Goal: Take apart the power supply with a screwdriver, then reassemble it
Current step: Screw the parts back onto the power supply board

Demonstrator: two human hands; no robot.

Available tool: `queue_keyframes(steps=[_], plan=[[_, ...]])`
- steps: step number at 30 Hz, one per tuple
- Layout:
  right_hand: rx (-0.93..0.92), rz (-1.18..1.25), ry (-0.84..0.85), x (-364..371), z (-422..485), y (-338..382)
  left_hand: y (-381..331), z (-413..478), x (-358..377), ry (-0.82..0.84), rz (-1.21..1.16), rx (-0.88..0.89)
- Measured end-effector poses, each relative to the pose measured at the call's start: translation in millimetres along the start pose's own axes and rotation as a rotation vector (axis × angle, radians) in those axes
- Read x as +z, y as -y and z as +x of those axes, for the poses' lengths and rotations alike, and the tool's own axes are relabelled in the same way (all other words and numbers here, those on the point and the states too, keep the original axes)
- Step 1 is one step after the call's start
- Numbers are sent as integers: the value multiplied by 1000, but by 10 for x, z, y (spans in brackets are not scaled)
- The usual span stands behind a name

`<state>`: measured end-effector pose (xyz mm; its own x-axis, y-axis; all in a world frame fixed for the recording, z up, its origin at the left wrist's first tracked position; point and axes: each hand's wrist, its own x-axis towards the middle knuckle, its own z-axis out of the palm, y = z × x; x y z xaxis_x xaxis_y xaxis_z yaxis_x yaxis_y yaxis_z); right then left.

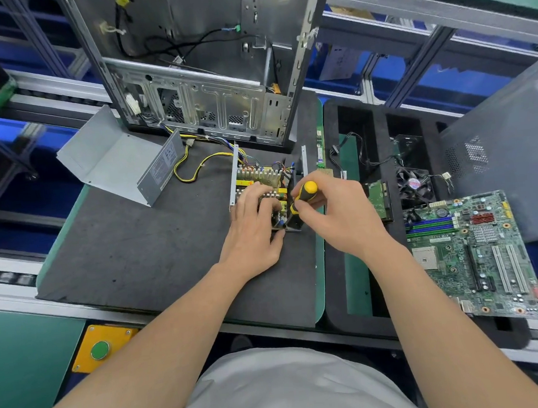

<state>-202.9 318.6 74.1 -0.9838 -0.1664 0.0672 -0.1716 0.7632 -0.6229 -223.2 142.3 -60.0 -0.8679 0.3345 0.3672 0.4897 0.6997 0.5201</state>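
From my remote seat I see the power supply lying uncovered in the middle of the dark mat on the desk. Its finned heat sinks, yellow parts and small components are exposed between two thin metal side walls, and yellow and black wires trail out toward 10 o'clock. The left hand grips it, fingers bent over the components and thumb against the near edge. The right hand pinches the yellow-and-black screwdriver, which is tilted with its tip down inside the unit's right side; I cannot make out the tip itself. The grey metal cover lies at 10 o'clock of the unit, the gutted computer case stands at 12 o'clock, and a motherboard rests at 4 o'clock.
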Motion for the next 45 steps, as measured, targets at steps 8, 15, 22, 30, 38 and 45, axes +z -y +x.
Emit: queue_keyframes(steps=[8,15,22,30,38,45], plan=[[7,-38,-10,-4,6,-14,-18,2,-13,11,2,-7],[43,-332,-66,20,156,73,-10,11,-7,1,-48,-2],[77,-559,-26,39,288,189,21,47,-5,-78,-196,27],[-136,-257,66,-165,219,225,37,38,19,-88,-161,45],[-110,-406,66,-161,340,311,25,62,25,-104,-168,12],[-70,-390,152,-184,357,231,39,54,28,-115,-163,41]])
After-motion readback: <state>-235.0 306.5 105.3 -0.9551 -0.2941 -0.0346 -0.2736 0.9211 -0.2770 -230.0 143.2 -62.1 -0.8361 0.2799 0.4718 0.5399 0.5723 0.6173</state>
